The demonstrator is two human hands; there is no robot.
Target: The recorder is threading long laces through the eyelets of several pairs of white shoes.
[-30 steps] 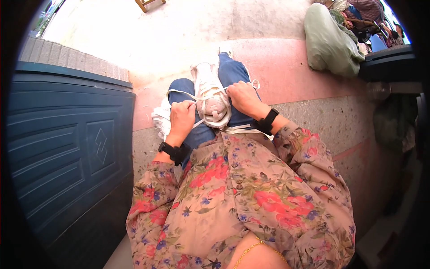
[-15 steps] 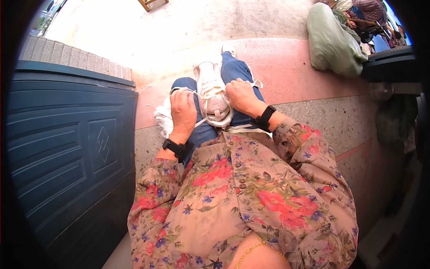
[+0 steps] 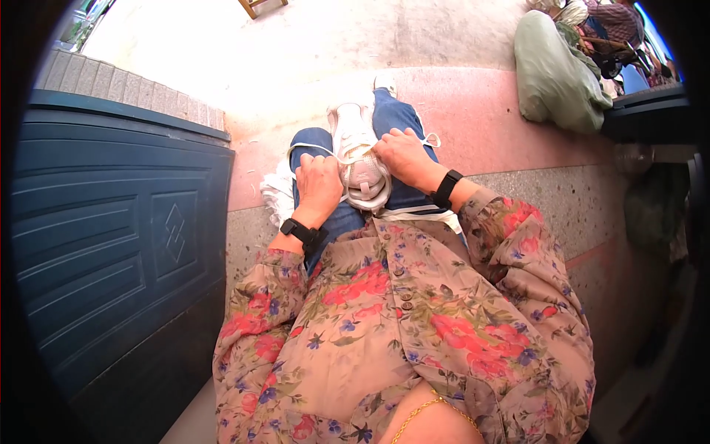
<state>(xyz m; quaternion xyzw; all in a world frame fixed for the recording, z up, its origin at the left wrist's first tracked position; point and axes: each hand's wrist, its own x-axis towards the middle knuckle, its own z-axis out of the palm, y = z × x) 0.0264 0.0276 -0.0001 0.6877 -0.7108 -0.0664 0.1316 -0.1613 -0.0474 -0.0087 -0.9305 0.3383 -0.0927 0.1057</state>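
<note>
A pale sneaker [image 3: 364, 175] lies between my thighs, its toe away from me and its tongue and heel opening near my waist. My left hand [image 3: 319, 185], to the left of the shoe, has its fingers curled round a white shoelace [image 3: 316, 146]; part of that lace arcs over my left knee. Closed at the shoe's right edge, my right hand [image 3: 407, 157] grips the lace too, and a loose end sticks out beyond its knuckles. A stretch of lace runs across the shoe between both hands. The fingertips are partly hidden.
White crumpled material [image 3: 277, 194] lies beside my left leg. A blue panelled door [image 3: 111, 229] stands at the left. At the far right are a stuffed pale green sack [image 3: 556, 74] and a pile of mixed goods [image 3: 617, 37]. Wooden furniture legs [image 3: 259, 7] show at the top.
The whole view has shifted slightly. My left hand has turned a little, with its knuckles now closer to the shoe. Both hands keep their grip on the lace.
</note>
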